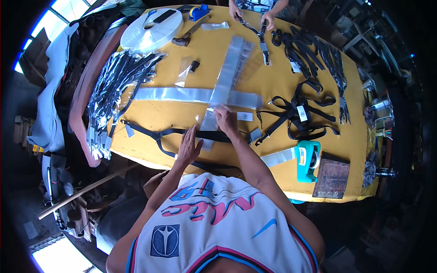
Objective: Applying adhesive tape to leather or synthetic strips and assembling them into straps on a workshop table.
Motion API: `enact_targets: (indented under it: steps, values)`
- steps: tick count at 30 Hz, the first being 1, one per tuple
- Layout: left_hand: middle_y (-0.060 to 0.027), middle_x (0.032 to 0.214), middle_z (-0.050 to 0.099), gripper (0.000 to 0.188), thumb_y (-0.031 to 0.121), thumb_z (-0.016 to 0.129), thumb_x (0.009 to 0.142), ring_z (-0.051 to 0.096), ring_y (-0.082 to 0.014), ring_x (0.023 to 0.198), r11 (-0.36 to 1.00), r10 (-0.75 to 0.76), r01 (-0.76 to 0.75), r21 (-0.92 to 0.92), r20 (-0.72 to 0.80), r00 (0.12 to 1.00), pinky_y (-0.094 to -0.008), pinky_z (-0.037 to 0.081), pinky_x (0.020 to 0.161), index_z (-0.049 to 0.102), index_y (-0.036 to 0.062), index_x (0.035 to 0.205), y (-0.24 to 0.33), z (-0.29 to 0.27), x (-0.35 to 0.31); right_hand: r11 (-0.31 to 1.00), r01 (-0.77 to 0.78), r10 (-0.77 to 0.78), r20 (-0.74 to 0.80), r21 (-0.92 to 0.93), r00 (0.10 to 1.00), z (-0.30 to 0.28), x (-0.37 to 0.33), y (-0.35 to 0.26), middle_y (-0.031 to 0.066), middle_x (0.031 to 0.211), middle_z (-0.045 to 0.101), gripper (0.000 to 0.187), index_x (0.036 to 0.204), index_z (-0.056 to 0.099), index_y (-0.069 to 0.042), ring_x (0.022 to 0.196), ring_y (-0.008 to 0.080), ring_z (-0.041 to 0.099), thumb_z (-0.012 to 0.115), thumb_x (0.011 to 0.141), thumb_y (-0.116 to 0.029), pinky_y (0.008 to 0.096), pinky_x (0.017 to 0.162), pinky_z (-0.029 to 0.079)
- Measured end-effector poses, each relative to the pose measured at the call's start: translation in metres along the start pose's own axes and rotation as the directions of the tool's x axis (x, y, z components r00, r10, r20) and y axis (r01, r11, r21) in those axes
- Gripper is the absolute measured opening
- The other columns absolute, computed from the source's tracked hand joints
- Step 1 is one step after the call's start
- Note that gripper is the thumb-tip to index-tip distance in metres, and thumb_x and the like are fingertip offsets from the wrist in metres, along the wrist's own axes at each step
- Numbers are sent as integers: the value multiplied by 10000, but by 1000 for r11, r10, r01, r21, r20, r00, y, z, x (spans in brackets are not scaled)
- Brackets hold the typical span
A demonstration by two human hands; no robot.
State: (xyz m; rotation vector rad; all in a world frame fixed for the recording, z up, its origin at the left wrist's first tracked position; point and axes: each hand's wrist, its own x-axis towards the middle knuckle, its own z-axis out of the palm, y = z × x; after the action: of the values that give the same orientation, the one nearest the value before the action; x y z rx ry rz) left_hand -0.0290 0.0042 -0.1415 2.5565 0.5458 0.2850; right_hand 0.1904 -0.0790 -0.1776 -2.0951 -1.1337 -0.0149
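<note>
Near table edge (150,160), left hand (187,148) flat on strap (200,134), right hand (225,119) on sleeve (208,123)

The person wears a sleeveless white jersey with pink and blue lettering, a dark blue square emblem, a small blue mark and pink-and-blue trim, both arms bare.

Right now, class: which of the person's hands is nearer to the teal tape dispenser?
Right. The right hand rests on the clear sleeve over the black strap, left of the tape dispenser. The left hand lies farther left, on the same strap.
</note>
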Motion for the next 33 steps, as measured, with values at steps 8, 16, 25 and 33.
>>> enact_targets:
  steps: [8, 16, 25, 33]
  values:
    - [-243, 1410, 492, 630, 376, 524, 1008, 473, -362, 1321, 872, -267, 219, -437, -50, 962, -432, 350, 1107, 360, -35, 1456, 11, -3, 15, 822, -286, 335, -11, 492, 942, -62, 19, -53, 220, 820, 676, 337, 996, 712, -13, 679, 339, 642, 598, 958, -328, 390, 646, 489]
    - [-185, 1248, 625, 734, 609, 441, 977, 650, -258, 1085, 259, -281, 480, -838, 411, 868, -357, 505, 921, 498, -11, 1365, 86, -83, 62, 984, 158, -172, -215, -80, 961, -88, -15, -93, 61, 1122, 688, 186, 1020, 704, -88, 1085, 233, 628, 657, 844, -124, 423, 937, 432]
    - [-131, 1053, 710, 433, 376, 608, 979, 706, -187, 918, 32, -355, 501, -865, 459, 815, -298, 562, 759, 606, 7, 1206, 68, -76, 9, 974, 192, -213, -207, -119, 955, -81, -54, -103, 35, 1162, 660, 205, 1025, 715, -90, 1102, 216, 597, 690, 827, -137, 411, 968, 380]
    - [-88, 906, 724, 305, 280, 553, 1024, 707, -167, 799, 292, -449, 377, -879, 222, 865, -275, 558, 736, 639, -12, 1046, 68, -77, -15, 995, 90, -99, -251, -47, 963, -87, -64, -121, 48, 1066, 690, 146, 974, 720, -67, 999, 226, 636, 709, 847, -138, 391, 894, 422]
